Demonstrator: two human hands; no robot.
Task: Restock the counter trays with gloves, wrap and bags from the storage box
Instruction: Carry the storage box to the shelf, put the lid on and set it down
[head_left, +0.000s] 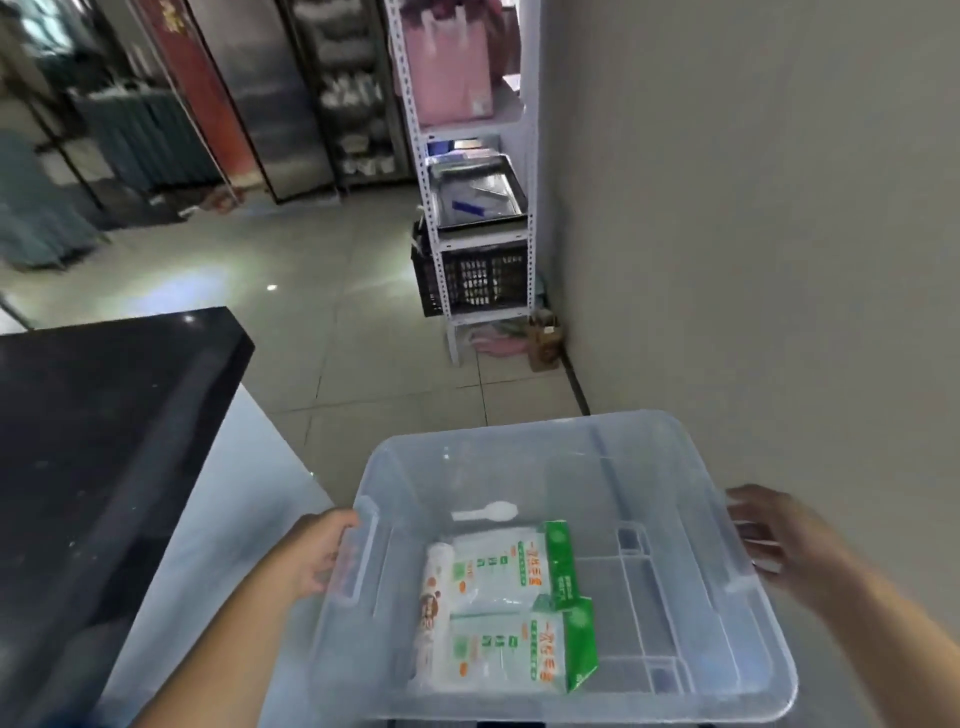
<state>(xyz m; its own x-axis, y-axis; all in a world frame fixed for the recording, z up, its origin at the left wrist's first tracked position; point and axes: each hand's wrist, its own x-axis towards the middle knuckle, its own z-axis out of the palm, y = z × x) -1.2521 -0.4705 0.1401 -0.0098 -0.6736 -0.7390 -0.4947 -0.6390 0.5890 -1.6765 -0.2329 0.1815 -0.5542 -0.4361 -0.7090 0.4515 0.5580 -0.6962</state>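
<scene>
A clear plastic storage box (519, 436) is carried in front of me above the tiled floor. My left hand (318, 551) grips its left handle, fingers curled under the rim. My right hand (774, 535) holds the right rim, blurred. Inside lie two green-and-white packs of gloves (511, 564), one behind the other (519, 647). A white roll with orange print (431, 608) lies along their left side. A white plastic spoon (485, 512) rests on the box floor behind them.
A black counter top (104, 415) with a white side stands at my left. Ahead, a white metal shelf rack (530, 249) against the grey wall holds pink bags, a dark tray (475, 192) and a black crate (472, 278). Tiled floor lies between.
</scene>
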